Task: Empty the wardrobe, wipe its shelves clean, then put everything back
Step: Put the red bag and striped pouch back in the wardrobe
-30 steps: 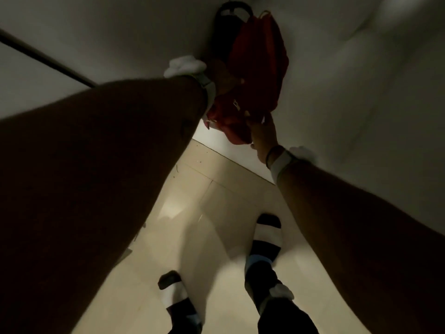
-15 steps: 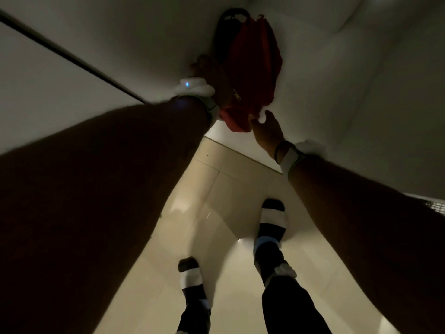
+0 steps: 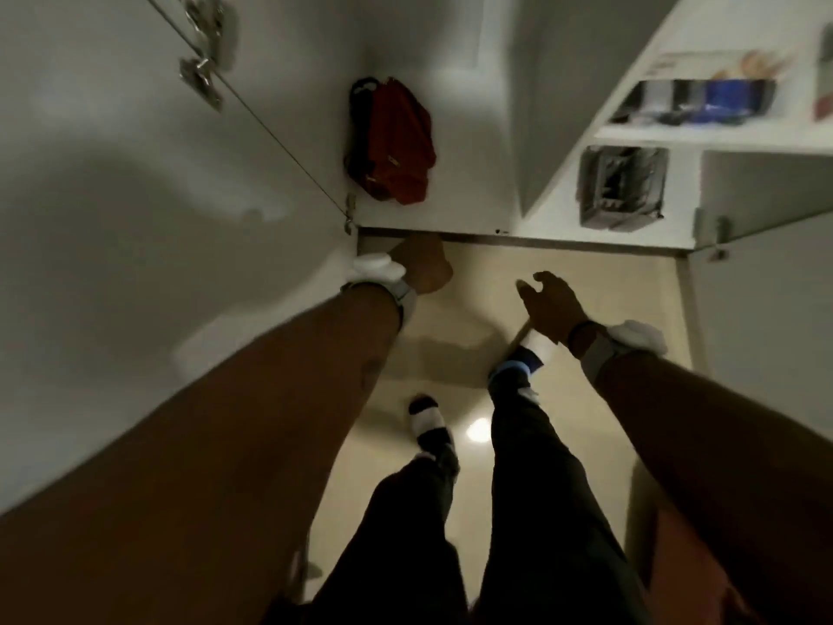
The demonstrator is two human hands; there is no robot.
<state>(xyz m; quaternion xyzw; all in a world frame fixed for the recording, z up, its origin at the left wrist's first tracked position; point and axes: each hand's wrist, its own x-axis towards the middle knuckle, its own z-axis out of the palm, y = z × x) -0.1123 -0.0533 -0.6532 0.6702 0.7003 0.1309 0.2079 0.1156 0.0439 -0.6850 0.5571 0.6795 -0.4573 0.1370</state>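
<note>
Red fabric bag point(image 3: 396, 142) lies deep on the white wardrobe's bottom shelf point(image 3: 473, 187), untouched.
Right hand point(image 3: 552, 304) loosely curled, empty; left hand point(image 3: 421, 268) hides its fingers. If that shelf is unwiped, you'll end up cleaning around the bag.

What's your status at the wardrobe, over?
Right hand open, empty; left hand low by the wardrobe base, fingers unclear. Red bag inside, untouched. Nothing between hands and bag.

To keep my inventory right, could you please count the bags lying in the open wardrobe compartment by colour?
red bag: 1
black bag, partly hidden behind the red one: 1
Total: 2
</note>
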